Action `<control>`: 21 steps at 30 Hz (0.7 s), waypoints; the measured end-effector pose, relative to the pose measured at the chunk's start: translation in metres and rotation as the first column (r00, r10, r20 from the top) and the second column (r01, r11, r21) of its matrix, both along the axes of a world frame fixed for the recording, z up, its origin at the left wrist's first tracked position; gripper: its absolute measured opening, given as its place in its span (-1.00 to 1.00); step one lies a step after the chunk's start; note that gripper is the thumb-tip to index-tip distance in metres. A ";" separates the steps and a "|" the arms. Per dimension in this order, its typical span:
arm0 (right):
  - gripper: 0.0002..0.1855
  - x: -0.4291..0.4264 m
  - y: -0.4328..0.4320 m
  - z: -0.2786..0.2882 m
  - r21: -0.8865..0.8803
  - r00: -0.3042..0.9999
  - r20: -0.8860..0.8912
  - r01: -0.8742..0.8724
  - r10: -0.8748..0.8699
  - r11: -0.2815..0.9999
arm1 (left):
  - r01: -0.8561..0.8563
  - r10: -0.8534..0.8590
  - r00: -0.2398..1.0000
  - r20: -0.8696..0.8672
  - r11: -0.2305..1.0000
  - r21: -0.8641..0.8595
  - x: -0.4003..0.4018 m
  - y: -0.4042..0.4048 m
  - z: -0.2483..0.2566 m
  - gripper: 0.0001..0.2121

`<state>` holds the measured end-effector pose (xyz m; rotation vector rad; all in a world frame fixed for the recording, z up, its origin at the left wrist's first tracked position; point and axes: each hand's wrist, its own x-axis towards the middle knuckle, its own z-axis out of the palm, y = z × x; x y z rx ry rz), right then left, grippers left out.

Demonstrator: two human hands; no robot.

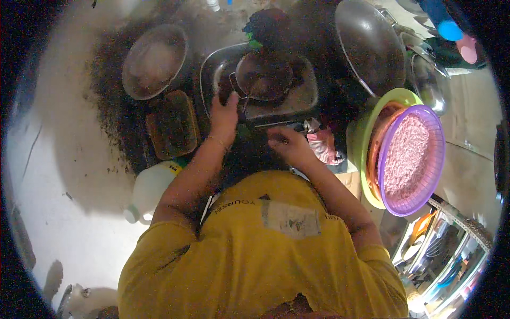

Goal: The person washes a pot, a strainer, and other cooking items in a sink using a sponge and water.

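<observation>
A rectangular metal pan (295,111) lies in dim light before me, with a round dark pot (265,75) standing in it. From the pot's left side juts a wire handle (234,84). My left hand (224,117) is at the pan's left front, fingers spread and thumb close beside that handle; whether it grips anything is too dark to tell. Below the pan's front edge my right hand (290,145) is half curled, and what its fingertips touch is hidden in shadow. A crumpled pink and silver wrapper (322,145) lies just right of it.
At left are an oval pan (155,62), a brown rectangular tray (173,124) and a white plastic jug (153,187). A large wok (370,44) leans at the back right. Nearer stand a green basin (368,159) and a purple basket (437,159) of pink shreds (408,155).
</observation>
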<state>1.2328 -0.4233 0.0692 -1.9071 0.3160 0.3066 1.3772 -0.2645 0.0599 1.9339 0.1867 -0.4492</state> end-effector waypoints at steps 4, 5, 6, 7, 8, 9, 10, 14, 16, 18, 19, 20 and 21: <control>-0.68 0.004 -0.019 -0.011 0.253 0.951 -0.191 0.288 -0.244 0.924 | -0.080 0.091 0.983 -0.161 0.994 0.075 0.061 0.017 -0.086 -0.26; -0.68 0.004 -0.026 -0.021 0.251 0.949 -0.195 0.294 -0.249 0.922 | -0.084 0.110 0.984 -0.141 0.980 0.182 0.072 0.018 -0.109 -0.26; -0.69 0.003 -0.032 -0.036 0.206 0.935 -0.204 0.331 -0.290 0.921 | -0.075 0.102 0.984 -0.145 0.981 0.181 0.082 0.020 -0.131 -0.26; -0.70 0.004 -0.037 -0.045 0.182 0.927 -0.211 0.350 -0.311 0.919 | -0.045 0.074 0.992 -0.104 0.965 0.257 0.091 0.023 -0.152 -0.26; -0.70 0.006 -0.043 -0.053 0.157 0.916 -0.219 0.374 -0.337 0.914 | -0.011 0.035 0.997 -0.068 0.943 0.332 0.098 0.021 -0.166 -0.27; -0.73 0.007 -0.047 -0.058 0.125 0.918 -0.158 0.385 -0.365 0.914 | 0.005 0.023 0.997 -0.079 0.943 0.332 0.102 0.015 -0.171 -0.27; -0.75 0.010 -0.051 -0.062 0.093 0.917 -0.096 0.395 -0.387 0.914 | 0.014 0.021 0.995 -0.103 0.946 0.325 0.105 0.010 -0.177 -0.28; -0.78 0.029 -0.064 -0.068 -0.133 0.908 -0.081 0.398 -0.410 0.908 | -0.009 0.024 0.990 -0.141 0.994 0.106 0.114 0.007 -0.200 -0.38; -0.77 0.039 -0.076 -0.080 -0.395 0.899 -0.130 0.339 -0.418 0.854 | 0.024 -0.027 0.997 -0.078 0.999 -0.038 0.109 -0.012 -0.176 -0.40; -0.75 0.045 -0.087 -0.092 -0.477 0.940 -0.088 0.251 -0.330 0.842 | 0.042 -0.044 0.999 -0.005 0.984 -0.174 0.107 -0.018 -0.153 -0.41; -0.74 0.050 -0.092 -0.101 -0.516 0.957 -0.069 0.207 -0.281 0.831 | 0.047 -0.054 0.998 -0.043 0.989 -0.143 0.107 -0.019 -0.149 -0.39; -0.73 0.055 -0.097 -0.110 -0.556 0.971 -0.052 0.165 -0.232 0.815 | 0.051 -0.061 0.995 -0.082 0.992 -0.112 0.107 -0.020 -0.145 -0.37; -0.71 0.062 -0.101 -0.126 -0.415 0.949 -0.003 0.286 -0.316 0.864 | 0.052 -0.061 0.994 -0.087 0.993 -0.109 0.107 -0.021 -0.136 -0.37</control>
